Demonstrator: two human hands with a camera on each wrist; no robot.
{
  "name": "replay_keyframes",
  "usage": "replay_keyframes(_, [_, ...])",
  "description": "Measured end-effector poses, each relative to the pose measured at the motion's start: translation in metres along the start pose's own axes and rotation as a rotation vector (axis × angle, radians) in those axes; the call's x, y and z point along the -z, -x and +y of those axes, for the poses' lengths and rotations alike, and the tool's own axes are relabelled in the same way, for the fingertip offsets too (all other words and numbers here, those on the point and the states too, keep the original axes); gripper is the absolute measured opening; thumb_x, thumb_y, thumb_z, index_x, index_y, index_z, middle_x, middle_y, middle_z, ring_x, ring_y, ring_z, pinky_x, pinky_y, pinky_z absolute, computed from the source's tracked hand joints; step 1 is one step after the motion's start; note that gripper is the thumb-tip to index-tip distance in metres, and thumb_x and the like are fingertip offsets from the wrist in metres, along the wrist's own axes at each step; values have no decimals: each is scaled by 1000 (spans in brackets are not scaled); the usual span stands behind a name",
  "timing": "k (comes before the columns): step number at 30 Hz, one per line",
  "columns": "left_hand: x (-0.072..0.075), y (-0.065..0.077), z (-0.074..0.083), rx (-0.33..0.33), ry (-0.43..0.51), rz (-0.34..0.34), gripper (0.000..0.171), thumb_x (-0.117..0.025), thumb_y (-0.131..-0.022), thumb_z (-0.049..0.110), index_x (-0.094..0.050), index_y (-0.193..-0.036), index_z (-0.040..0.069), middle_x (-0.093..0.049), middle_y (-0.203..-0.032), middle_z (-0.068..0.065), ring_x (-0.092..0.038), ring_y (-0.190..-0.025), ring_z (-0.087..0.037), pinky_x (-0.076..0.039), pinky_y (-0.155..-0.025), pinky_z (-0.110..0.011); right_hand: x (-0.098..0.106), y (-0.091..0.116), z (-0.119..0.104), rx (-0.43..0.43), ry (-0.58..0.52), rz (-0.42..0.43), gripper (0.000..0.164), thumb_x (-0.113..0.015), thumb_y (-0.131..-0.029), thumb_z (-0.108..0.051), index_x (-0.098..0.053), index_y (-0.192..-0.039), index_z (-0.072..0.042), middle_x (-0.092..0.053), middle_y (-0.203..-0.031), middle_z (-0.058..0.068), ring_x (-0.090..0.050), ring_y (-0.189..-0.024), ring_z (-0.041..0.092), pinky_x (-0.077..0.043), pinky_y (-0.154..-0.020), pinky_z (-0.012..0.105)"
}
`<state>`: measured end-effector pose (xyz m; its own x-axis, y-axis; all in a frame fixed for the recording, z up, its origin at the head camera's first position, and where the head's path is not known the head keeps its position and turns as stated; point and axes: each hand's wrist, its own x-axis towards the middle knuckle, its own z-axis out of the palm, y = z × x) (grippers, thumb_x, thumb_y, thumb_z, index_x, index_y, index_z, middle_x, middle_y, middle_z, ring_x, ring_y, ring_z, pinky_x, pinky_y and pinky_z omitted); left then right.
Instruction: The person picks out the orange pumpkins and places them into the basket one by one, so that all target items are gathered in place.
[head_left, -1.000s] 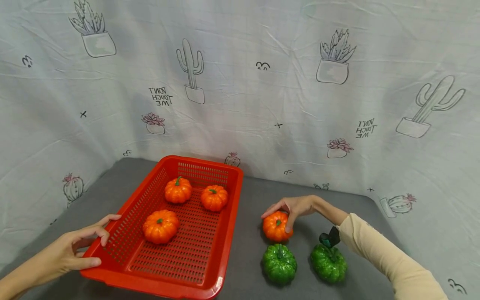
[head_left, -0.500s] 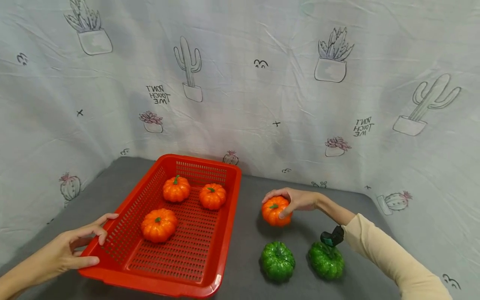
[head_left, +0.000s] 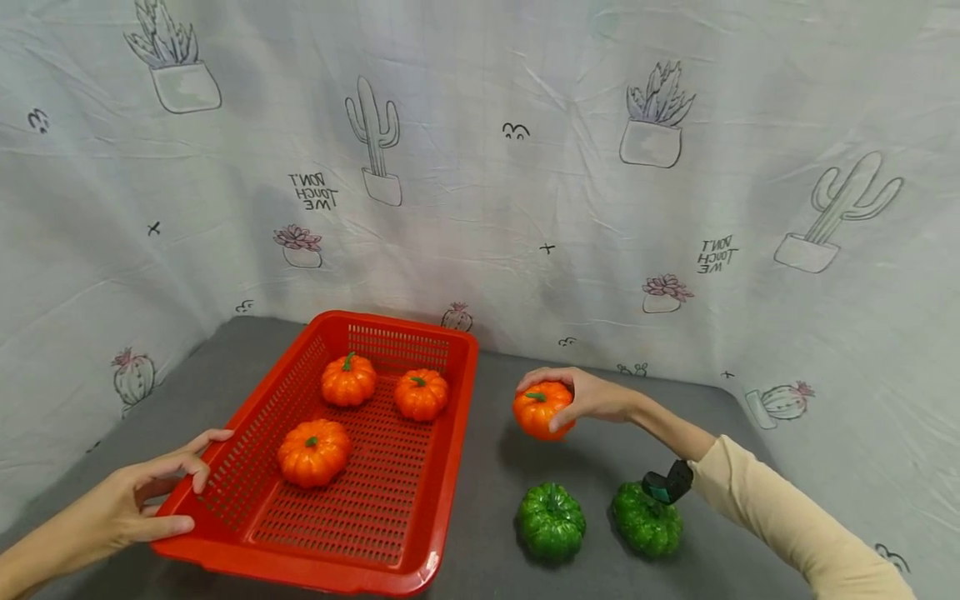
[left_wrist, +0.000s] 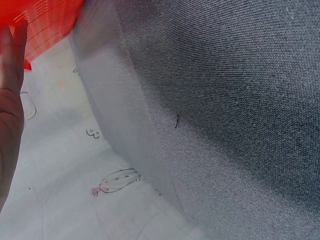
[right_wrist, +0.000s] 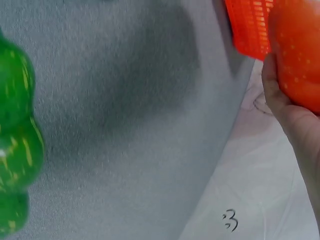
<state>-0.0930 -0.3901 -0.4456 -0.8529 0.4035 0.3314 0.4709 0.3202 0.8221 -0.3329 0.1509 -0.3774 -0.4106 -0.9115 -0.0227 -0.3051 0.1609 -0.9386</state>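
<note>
My right hand [head_left: 596, 395] grips a small orange pumpkin [head_left: 537, 410] from above, fingers on its far side and thumb on its near side. The pumpkin is off the table, its shadow below it; the right wrist view shows the orange pumpkin [right_wrist: 300, 55] in the palm. At the near left corner of a red plastic basket [head_left: 315, 571], my left hand [head_left: 135, 504] holds the rim, thumb and fingers on either side of the corner. Inside the basket sit three orange pumpkins: one at the back left [head_left: 348, 380], one at the back right [head_left: 422, 395], one nearer me [head_left: 314, 453].
Two green pumpkins stand on the grey table [head_left: 480, 467] at the right: one nearer the basket [head_left: 551, 523], one farther right [head_left: 647, 521], partly behind the black wrist camera [head_left: 669, 482]. A white cloth with cactus drawings [head_left: 480, 167] hangs behind the table.
My right hand has lifted the orange pumpkin off the table, moving it up, away from the green pumpkins and slightly left. The left hand keeps its hold on the basket. The head view has shifted slightly.
</note>
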Motion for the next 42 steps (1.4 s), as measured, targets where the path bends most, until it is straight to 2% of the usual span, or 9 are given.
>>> replay_keyframes(3, [0, -1, -1, 5, 19, -19, 40, -59, -79, -24, -52, -103, 6, -32, -148, 18, -30, -130, 13, -52, -79, -22, -8, 3, -3, 0, 31, 74, 58, -78, -79, -9, -53, -130, -2, -46, -136, 14, -50, -114, 30, -51, -88, 43])
replay_keyframes(8, [2, 0, -4, 7, 22, -23, 40, -58, -79, -25, -51, -104, 6, -31, -148, 19, -38, -125, 11, -55, -74, -25, -20, 4, -13, 18, 52, 219, 53, -73, -85, -9, -54, -134, -6, -40, -146, 12, -46, -121, 29, -51, -89, 42])
replay_keyframes(13, [2, 4, -9, -42, -97, 45, 46, -63, -73, -27, -54, -103, 7, -39, -141, 19, -43, -117, 11, -51, -72, -16, -35, -2, -30, 43, 58, 332, 55, -74, -85, -11, -53, -135, -8, -39, -147, 10, -46, -121, 30, -52, -88, 41])
replay_keyframes(16, [2, 6, -10, -51, -139, 73, 48, -64, -70, -27, -55, -103, 7, -39, -139, 21, -40, -117, 12, -48, -72, -12, -43, -4, -39, 42, 37, 392, 54, -74, -84, -10, -53, -134, -9, -40, -146, 7, -48, -118, 29, -53, -87, 39])
replay_keyframes(21, [4, 1, -5, -81, -102, 22, 48, -63, -70, -28, -54, -103, 6, -33, -148, 15, -34, -129, 10, -48, -78, -13, -58, -3, -52, 64, 1, 458, 53, -75, -84, -8, -54, -133, -8, -41, -145, 5, -49, -116, 29, -53, -87, 36])
replay_keyframes(28, [2, -2, 2, -98, -73, -3, 47, -64, -71, -27, -53, -103, 6, -33, -149, 11, -28, -133, 9, -49, -81, -15, -84, -11, -68, 132, -53, 432, 54, -76, -83, -11, -54, -132, -6, -41, -144, 8, -49, -117, 28, -53, -87, 36])
replay_keyframes(33, [2, 0, 8, -54, -106, 9, 44, -65, -74, -24, -53, -102, 7, -33, -148, 14, -30, -131, 11, -49, -78, -17, -99, -28, -74, 170, -75, 362, 56, -76, -83, -12, -53, -133, -5, -38, -146, 13, -49, -116, 28, -54, -84, 35])
replay_keyframes(36, [1, -1, 12, -25, -111, 15, 41, -66, -75, -21, -52, -100, 8, -34, -147, 15, -34, -128, 12, -50, -76, -18, -107, -40, -76, 180, -66, 322, 55, -76, -83, -11, -54, -133, -8, -39, -146, 8, -45, -122, 27, -54, -84, 36])
replay_keyframes(42, [-2, -4, 19, -31, -113, 16, 39, -69, -75, -18, -53, -99, 9, -36, -146, 12, -33, -130, 10, -49, -80, -18, -121, -64, -80, 183, -31, 232, 52, -74, -83, -9, -55, -132, -14, -42, -143, 1, -46, -123, 23, -53, -86, 40])
